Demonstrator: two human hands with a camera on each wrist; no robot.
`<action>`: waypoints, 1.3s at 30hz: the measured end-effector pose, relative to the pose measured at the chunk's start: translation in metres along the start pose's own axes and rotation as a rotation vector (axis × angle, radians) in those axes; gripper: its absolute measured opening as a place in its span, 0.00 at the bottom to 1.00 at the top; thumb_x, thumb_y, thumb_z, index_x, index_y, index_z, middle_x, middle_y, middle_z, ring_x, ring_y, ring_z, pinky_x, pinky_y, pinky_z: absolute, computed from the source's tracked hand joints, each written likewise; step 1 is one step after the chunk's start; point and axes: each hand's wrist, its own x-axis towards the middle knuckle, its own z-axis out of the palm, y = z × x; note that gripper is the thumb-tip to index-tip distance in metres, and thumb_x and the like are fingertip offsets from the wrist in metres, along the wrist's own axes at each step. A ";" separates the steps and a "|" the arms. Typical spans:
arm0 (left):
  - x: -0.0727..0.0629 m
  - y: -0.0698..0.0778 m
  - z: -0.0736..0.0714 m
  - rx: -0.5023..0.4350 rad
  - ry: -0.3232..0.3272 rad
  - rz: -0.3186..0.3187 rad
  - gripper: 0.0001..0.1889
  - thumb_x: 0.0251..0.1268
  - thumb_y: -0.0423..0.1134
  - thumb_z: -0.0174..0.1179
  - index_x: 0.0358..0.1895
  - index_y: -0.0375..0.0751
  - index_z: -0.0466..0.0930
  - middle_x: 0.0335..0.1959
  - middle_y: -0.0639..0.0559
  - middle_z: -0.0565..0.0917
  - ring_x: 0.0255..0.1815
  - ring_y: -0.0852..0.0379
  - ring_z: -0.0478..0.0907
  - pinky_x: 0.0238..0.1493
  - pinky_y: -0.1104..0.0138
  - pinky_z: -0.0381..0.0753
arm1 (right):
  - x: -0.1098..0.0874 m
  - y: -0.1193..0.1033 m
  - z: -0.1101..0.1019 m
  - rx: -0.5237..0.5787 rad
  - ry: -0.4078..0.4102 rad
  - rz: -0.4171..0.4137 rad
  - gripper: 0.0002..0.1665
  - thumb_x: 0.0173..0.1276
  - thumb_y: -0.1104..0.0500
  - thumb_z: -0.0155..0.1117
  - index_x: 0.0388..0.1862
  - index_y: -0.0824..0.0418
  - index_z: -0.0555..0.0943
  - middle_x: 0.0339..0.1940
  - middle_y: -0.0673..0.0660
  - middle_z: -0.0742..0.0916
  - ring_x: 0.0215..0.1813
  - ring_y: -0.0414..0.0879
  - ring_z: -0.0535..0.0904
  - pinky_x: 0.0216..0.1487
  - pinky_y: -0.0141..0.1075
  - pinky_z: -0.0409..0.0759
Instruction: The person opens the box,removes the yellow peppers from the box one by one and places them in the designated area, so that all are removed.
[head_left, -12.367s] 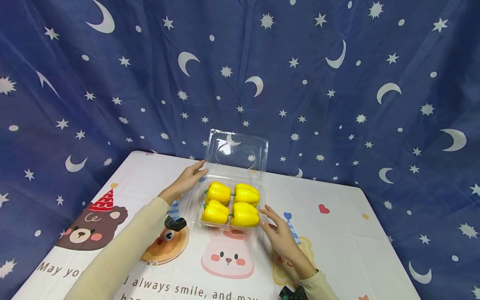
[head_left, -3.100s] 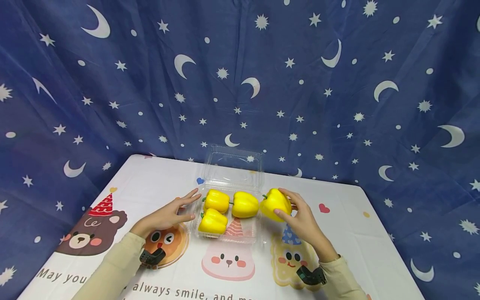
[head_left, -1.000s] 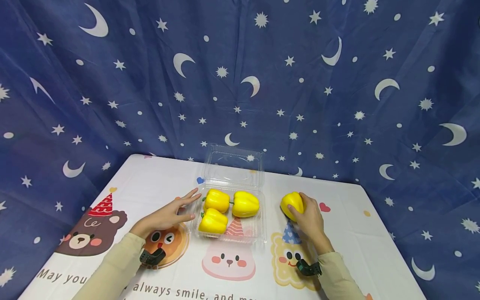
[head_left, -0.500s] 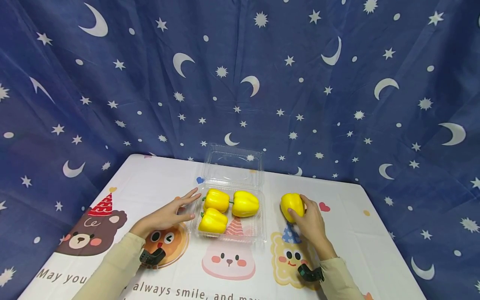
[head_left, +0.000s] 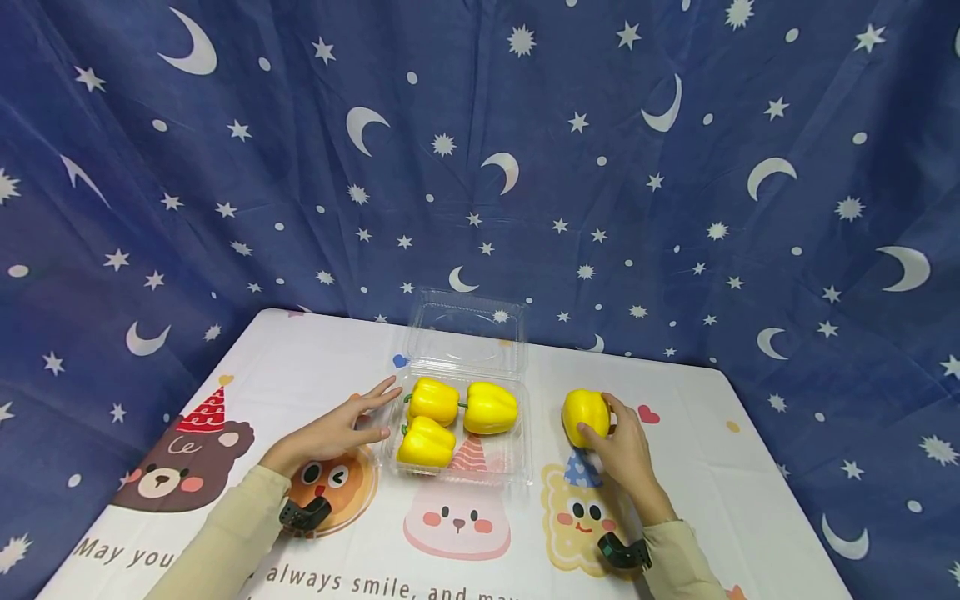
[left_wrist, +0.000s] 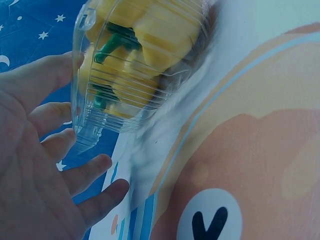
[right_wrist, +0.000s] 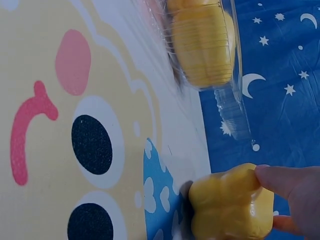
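Observation:
On the table to the right of the clear plastic clamshell box [head_left: 491, 467], my right hand [head_left: 626, 446] holds a yellow bell pepper [head_left: 583, 414], thumb on the near side and fingers on the right. The right wrist view shows the thumb [right_wrist: 280, 180] against this pepper [right_wrist: 230, 205]. Three more yellow bell peppers lie in the box: back left [head_left: 433, 402], front left [head_left: 426, 443] and right [head_left: 491, 408]. My left hand [head_left: 337, 429] is spread at the box's left side, its fingertips right at the rim [left_wrist: 77, 80], holding nothing.
The box's lid [head_left: 467, 333] stands open at the back, near the blue star-and-moon curtain [head_left: 480, 167]. A white cartoon-print cloth [head_left: 675, 483] covers the table. Each wrist wears a black band [head_left: 306, 514].
Earlier, several peppers filled the box; the right hand has carried one out and down to the right. In the last second it tilts slightly towards me. The left hand stays still.

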 end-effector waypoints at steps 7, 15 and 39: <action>0.000 -0.003 0.001 -0.009 0.009 0.040 0.36 0.72 0.37 0.60 0.79 0.34 0.57 0.84 0.35 0.45 0.83 0.29 0.42 0.75 0.28 0.29 | 0.001 0.002 0.000 -0.002 0.003 -0.001 0.44 0.69 0.51 0.69 0.78 0.64 0.63 0.70 0.71 0.73 0.52 0.61 0.80 0.59 0.54 0.82; 0.000 -0.004 0.002 -0.007 0.012 0.038 0.36 0.72 0.38 0.61 0.79 0.36 0.57 0.84 0.37 0.46 0.83 0.30 0.42 0.76 0.28 0.29 | 0.002 0.003 -0.006 -0.034 0.004 0.014 0.44 0.70 0.47 0.65 0.78 0.61 0.62 0.71 0.70 0.73 0.56 0.62 0.80 0.57 0.55 0.82; 0.000 -0.002 0.001 -0.014 0.000 0.013 0.36 0.73 0.37 0.60 0.79 0.37 0.56 0.85 0.39 0.44 0.84 0.30 0.41 0.77 0.29 0.30 | -0.005 -0.024 -0.022 0.066 -0.002 -0.123 0.38 0.72 0.51 0.65 0.77 0.59 0.65 0.77 0.70 0.66 0.68 0.66 0.72 0.64 0.59 0.80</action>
